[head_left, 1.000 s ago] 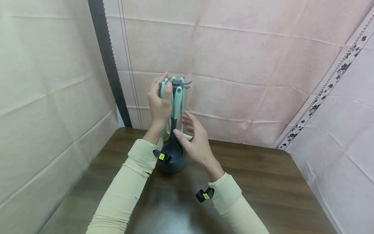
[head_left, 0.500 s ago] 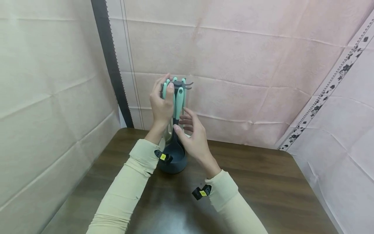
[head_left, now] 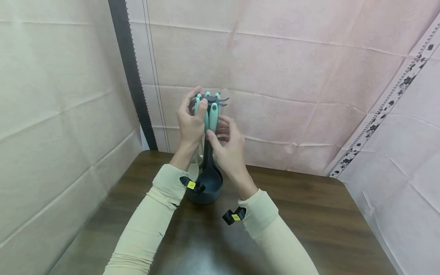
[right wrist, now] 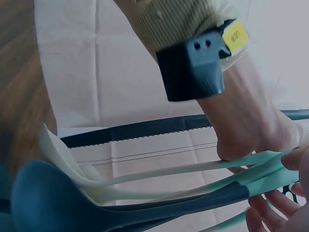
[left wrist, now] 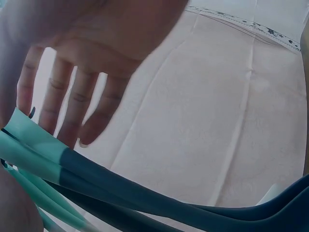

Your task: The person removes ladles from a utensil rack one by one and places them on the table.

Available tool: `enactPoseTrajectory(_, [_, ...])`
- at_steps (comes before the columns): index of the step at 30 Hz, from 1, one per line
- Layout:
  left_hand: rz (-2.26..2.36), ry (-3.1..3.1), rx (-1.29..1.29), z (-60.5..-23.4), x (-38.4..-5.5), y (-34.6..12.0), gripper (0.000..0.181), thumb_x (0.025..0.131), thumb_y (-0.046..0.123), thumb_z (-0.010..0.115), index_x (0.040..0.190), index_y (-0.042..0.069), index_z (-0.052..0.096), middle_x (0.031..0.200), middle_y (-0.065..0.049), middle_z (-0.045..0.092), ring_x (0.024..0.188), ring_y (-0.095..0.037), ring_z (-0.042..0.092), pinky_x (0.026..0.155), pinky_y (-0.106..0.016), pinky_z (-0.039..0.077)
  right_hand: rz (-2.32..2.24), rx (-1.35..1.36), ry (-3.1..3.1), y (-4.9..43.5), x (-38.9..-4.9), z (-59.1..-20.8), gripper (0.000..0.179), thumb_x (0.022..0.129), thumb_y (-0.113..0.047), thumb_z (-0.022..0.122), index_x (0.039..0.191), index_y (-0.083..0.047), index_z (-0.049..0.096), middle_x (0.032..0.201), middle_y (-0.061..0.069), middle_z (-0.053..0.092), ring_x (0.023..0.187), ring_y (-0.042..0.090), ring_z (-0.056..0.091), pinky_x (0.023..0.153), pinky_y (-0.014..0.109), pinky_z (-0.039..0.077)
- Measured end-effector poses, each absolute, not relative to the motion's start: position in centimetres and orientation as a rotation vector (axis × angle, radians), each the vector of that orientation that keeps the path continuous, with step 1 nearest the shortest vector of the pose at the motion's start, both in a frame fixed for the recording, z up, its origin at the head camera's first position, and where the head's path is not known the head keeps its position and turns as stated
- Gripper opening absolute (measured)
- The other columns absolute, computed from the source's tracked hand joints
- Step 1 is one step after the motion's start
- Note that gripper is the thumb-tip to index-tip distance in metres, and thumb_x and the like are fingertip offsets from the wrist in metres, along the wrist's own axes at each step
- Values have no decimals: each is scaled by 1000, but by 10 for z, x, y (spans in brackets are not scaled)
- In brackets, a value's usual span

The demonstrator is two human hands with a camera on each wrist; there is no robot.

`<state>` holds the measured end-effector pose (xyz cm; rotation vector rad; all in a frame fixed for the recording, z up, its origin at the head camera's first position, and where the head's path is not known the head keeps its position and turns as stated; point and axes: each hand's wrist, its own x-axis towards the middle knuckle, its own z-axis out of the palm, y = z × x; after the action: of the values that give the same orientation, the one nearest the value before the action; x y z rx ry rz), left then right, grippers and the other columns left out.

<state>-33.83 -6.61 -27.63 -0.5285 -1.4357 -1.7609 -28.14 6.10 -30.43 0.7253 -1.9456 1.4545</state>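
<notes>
A dark utensil stand (head_left: 203, 198) stands upright on the table, with several mint-handled kitchen utensils hanging round its hooked top (head_left: 220, 101). My left hand (head_left: 190, 122) holds the top of the stand from the left, thumb in front and fingers behind the handles. Facing me is a dark ladle (head_left: 210, 179), its bowl low over the round base. My right hand (head_left: 231, 147) pinches this ladle near the lower end of its mint handle (right wrist: 270, 181), thumb in front and fingers behind. Pale utensils (right wrist: 72, 164) hang behind the ladle, partly hidden by the left wrist.
The brown wooden table (head_left: 292, 214) reaches back to a pale cloth wall (head_left: 275, 95). Another cloth wall (head_left: 62, 126) stands close on the left, and a patterned strip (head_left: 371, 126) runs down the right corner. Each wrist bears a small black camera (head_left: 234, 216).
My right hand has risen along the ladle from its shaft to its mint handle and taken hold. The ladle has shifted slightly right. My left hand keeps its place at the stand's top.
</notes>
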Motion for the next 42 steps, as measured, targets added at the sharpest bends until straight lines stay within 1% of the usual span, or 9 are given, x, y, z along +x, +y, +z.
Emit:
enactPoseTrajectory(3, [-1770, -1447, -532, -277, -338, -64, 52, 95, 27, 64, 141, 4, 64, 131, -18, 63, 116, -20, 61, 97, -32, 52, 1401, 682, -1923, 59, -284, -298, 41, 101, -16, 71, 140, -9, 59, 114, 10, 71, 96, 19, 72, 83, 37, 62])
enactPoseTrajectory(7, [-1750, -1480, -526, -278, -337, -65, 54, 95, 29, 64, 143, 3, 64, 131, -17, 64, 114, -21, 61, 93, -30, 51, 1302, 675, -1900, 56, -286, -294, 41, 100, -15, 72, 138, -8, 59, 106, 11, 72, 88, 19, 72, 77, 35, 62])
enactPoseTrajectory(11, [-1715, -1518, -527, -278, -339, -71, 56, 95, 31, 65, 143, 2, 63, 132, -17, 64, 114, -23, 61, 92, -33, 50, 1208, 707, -1897, 52, -289, -294, 40, 101, -13, 71, 138, -7, 57, 101, 11, 73, 82, 19, 71, 72, 33, 61])
enactPoseTrajectory(17, [-1667, -1564, -533, -279, -338, -77, 54, 96, 35, 63, 141, 5, 66, 130, -14, 67, 115, -22, 62, 94, -37, 52, 1170, 721, -1922, 50, -290, -298, 39, 102, -10, 67, 139, -6, 56, 99, 12, 71, 81, 22, 70, 70, 40, 62])
enactPoseTrajectory(23, [-1648, -1585, -534, -276, -340, -81, 55, 96, 39, 63, 140, 6, 67, 128, -9, 68, 113, -20, 63, 93, -35, 53, 1165, 734, -1944, 49, -287, -293, 40, 102, -9, 66, 140, -3, 54, 96, 11, 71, 79, 20, 69, 69, 31, 59])
enactPoseTrajectory(27, [-1640, -1605, -542, -275, -342, -82, 55, 96, 40, 62, 140, 7, 67, 128, -8, 68, 113, -20, 63, 94, -37, 54, 1180, 722, -1963, 50, -286, -288, 40, 101, -9, 67, 138, -3, 55, 94, 11, 71, 78, 18, 69, 67, 29, 58])
enactPoseTrajectory(35, [-1677, -1594, -534, -273, -342, -80, 59, 95, 36, 61, 142, 1, 64, 132, -16, 64, 118, -25, 61, 97, -39, 51, 1235, 721, -1962, 54, -280, -279, 40, 100, -9, 68, 137, -7, 56, 99, 11, 71, 84, 18, 70, 70, 31, 60])
enactPoseTrajectory(39, [-1679, -1585, -521, -266, -330, -76, 57, 94, 30, 60, 140, -5, 63, 131, -23, 63, 117, -28, 61, 96, -40, 50, 1253, 732, -1938, 57, -279, -277, 41, 99, -8, 69, 138, -7, 56, 102, 11, 72, 82, 18, 70, 68, 32, 61])
enactPoseTrajectory(42, [-1678, -1581, -516, -261, -319, -74, 54, 95, 26, 59, 139, -5, 63, 130, -25, 63, 115, -27, 61, 96, -39, 51, 1248, 730, -1926, 59, -277, -275, 40, 100, -9, 69, 138, -7, 57, 102, 10, 73, 80, 17, 70, 67, 30, 60])
